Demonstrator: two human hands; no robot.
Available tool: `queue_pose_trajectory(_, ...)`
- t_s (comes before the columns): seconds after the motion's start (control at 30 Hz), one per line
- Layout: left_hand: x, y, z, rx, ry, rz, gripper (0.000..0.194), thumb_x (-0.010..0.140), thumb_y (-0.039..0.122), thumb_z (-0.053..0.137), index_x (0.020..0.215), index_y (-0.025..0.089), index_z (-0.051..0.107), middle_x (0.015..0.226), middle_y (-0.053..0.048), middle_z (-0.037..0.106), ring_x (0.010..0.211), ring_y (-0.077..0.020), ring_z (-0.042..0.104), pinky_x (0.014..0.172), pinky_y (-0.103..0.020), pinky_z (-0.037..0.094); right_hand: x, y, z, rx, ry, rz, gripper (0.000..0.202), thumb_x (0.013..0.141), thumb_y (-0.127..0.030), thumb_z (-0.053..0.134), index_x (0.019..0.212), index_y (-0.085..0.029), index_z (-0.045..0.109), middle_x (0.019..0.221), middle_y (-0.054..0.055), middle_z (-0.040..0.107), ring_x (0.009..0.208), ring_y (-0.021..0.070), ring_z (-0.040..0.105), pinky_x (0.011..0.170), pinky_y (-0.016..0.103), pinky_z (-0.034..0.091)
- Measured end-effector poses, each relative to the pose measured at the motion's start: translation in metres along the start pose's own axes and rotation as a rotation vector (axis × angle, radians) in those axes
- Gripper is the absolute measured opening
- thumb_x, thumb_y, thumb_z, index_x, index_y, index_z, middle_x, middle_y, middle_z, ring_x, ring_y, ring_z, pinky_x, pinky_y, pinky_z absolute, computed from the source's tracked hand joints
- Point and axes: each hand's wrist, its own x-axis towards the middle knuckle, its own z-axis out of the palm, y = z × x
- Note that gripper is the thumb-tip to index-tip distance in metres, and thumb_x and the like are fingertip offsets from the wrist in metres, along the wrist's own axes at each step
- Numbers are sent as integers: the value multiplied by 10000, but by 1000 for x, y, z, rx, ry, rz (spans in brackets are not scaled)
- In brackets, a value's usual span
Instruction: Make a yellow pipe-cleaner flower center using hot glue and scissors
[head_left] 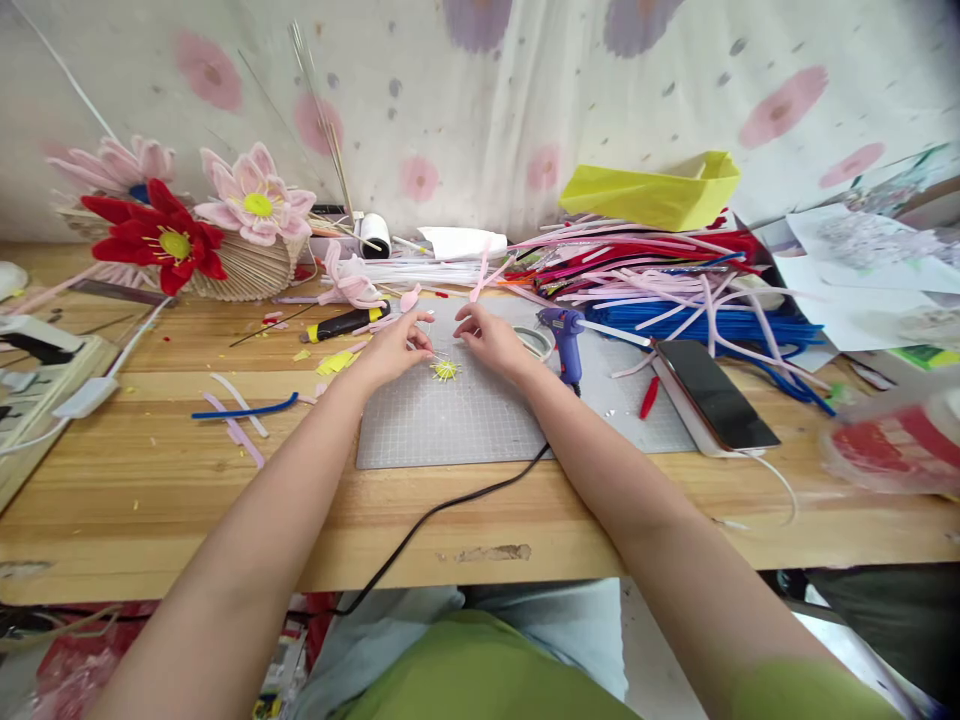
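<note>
On the grey cutting mat (457,430) lies a small yellow flower centre (444,371) with thin pale stamens spread around it. My left hand (396,350) is just above and left of it, with thumb and fingers pinched on a fine pale stamen thread near the piece. To the upper right of the flower centre, my right hand (491,340) is loosely curved, its fingers apart, and I see nothing held in it. Close by the right wrist stands a purple glue gun (564,345) with a roll of tape (534,343) partly behind the hand.
Finished red (161,240) and pink flowers (255,195) stand at the back left. Bundles of pipe cleaners (645,290) crowd the back right, under a yellow paper piece (649,195). A phone (716,395) lies right; a black cord (442,508) crosses the table's front.
</note>
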Motion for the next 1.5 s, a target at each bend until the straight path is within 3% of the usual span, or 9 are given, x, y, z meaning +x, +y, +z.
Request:
queue_pose_trajectory(0.17, 19, 6, -8, 13, -232, -18, 564, 638, 237, 709, 1155, 171, 494, 754, 8, 661, 739, -148, 616, 761, -319, 455, -11, 10, 4, 73, 195, 40, 260, 783, -142, 465, 1031, -216, 491, 906, 27, 710, 789, 173, 614, 793, 342, 459)
queue_pose_trajectory(0.4, 31, -4, -13, -22, -363, -52, 599, 625, 255, 729, 1157, 164, 470, 762, 2, 668, 758, -146, 628, 767, -315, 459, -9, 14, 7, 75, 216, 22, 248, 781, -142, 460, 1015, -218, 493, 892, 27, 710, 777, 174, 608, 793, 350, 459)
queue_pose_trajectory(0.73, 44, -15, -14, -55, -493, -20, 649, 632, 257, 732, 1215, 184, 458, 764, 9, 678, 773, -151, 642, 783, -316, 453, -11, 12, 10, 50, 205, -37, 250, 785, -128, 461, 1016, -220, 489, 883, 26, 709, 747, 171, 608, 760, 333, 461)
queue_pose_trajectory(1.13, 47, -15, -19, -165, -550, -111, 723, 621, 233, 744, 1263, 167, 418, 735, 10, 678, 743, -132, 637, 784, -300, 433, -13, 9, 9, 62, 173, -64, 269, 785, -119, 454, 1034, -216, 483, 893, 25, 707, 755, 172, 600, 737, 317, 446)
queue_pose_trajectory(1.5, 54, -2, -16, 31, -586, -104, 727, 620, 237, 740, 1268, 196, 414, 756, 13, 684, 764, -155, 647, 803, -329, 465, -16, 6, 11, 91, 157, -102, 271, 775, -135, 442, 1031, -210, 488, 881, 29, 702, 765, 163, 608, 745, 313, 458)
